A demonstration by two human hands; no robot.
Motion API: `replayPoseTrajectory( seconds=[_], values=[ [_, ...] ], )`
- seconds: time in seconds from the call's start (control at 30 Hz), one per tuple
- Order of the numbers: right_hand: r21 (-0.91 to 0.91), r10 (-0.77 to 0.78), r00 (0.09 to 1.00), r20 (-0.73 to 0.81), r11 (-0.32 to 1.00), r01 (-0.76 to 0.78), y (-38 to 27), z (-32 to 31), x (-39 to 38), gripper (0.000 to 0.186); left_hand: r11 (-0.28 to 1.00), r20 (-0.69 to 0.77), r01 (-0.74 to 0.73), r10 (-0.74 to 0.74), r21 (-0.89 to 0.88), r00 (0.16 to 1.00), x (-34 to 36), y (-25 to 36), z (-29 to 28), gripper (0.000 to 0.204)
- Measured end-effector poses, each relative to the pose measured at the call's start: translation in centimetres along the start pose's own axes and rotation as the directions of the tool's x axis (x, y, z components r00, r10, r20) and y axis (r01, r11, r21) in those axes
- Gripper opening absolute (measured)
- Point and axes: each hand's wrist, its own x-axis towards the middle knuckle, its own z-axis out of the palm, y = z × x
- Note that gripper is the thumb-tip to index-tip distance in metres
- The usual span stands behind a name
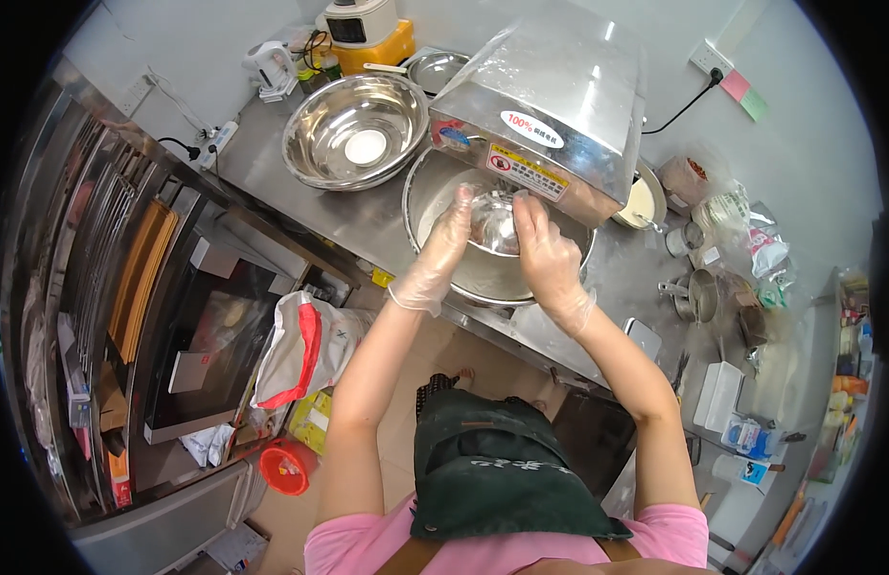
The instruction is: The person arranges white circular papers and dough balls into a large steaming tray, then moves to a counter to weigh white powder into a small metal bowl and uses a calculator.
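Both my hands wear thin clear plastic gloves and grip a small shiny metal bowl (494,227) from its two sides. My left hand (448,235) holds its left rim with the thumb up, and my right hand (548,254) closes on the right rim. The small bowl is tilted over a large steel mixing bowl (492,287), beneath the front of a boxy stainless steel mixer (569,81). Some pale material (430,203) shows inside the mixing bowl at the left. What the small bowl contains, if anything, I cannot make out.
A wide steel bowl (315,144) stands left of the mixer on the steel counter (262,177). A pot with pale contents (642,203), small saucepans (695,295) and bags (722,216) lie to the right. On the floor side are a white-and-red sack (286,359) and a red bin (288,467).
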Motion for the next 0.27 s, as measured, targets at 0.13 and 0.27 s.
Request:
replayPoseTrajectory(
  seconds=[0.13,0.27],
  values=[
    [0.005,-0.018,1.000,-0.006,1.000,0.018,0.1,-0.6,-0.2,0.054,0.989,-0.210,-0.120,0.100,-0.085,0.973,0.7,0.7,-0.4,0.087],
    [0.019,0.002,1.000,0.016,1.000,-0.002,0.8,-1.1,-1.2,0.061,0.998,-0.048,-0.038,0.035,-0.057,0.998,3.0,-3.0,-0.4,0.073]
  ],
)
